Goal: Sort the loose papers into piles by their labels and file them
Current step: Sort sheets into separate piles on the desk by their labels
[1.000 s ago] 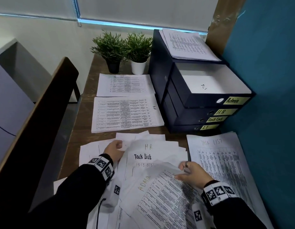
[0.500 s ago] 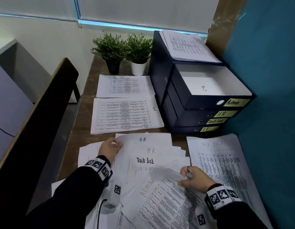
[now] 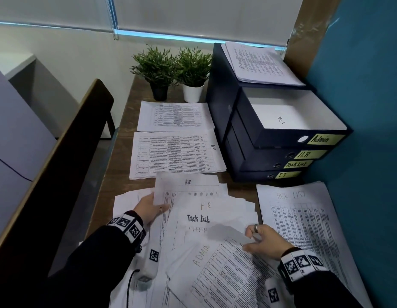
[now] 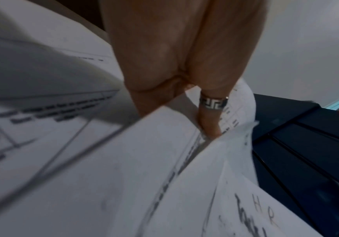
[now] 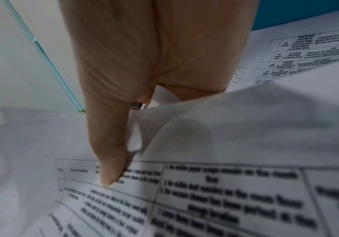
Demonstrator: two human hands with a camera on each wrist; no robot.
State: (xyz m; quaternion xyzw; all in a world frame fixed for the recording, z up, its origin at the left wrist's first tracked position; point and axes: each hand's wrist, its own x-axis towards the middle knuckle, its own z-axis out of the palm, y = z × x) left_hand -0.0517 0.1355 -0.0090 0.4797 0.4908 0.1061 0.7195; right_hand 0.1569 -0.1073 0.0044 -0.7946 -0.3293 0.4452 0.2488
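Head view: loose papers (image 3: 206, 221) heaped at the desk's near edge. Left hand (image 3: 148, 207) grips the left edge of a sheet marked "HR" (image 3: 188, 185). Right hand (image 3: 266, 241) pinches the corner of a sheet marked "ADMIN" (image 3: 217, 270). Sorted HR pile (image 3: 175, 154) behind; Task List pile (image 3: 304, 221) right; stacked labelled file boxes (image 3: 282, 138) beyond.

Left wrist view: ringed finger (image 4: 211, 126) curled under a lifted sheet.

Right wrist view: thumb (image 5: 111, 160) pressing on a printed table sheet (image 5: 205, 200), a curled corner beside it.
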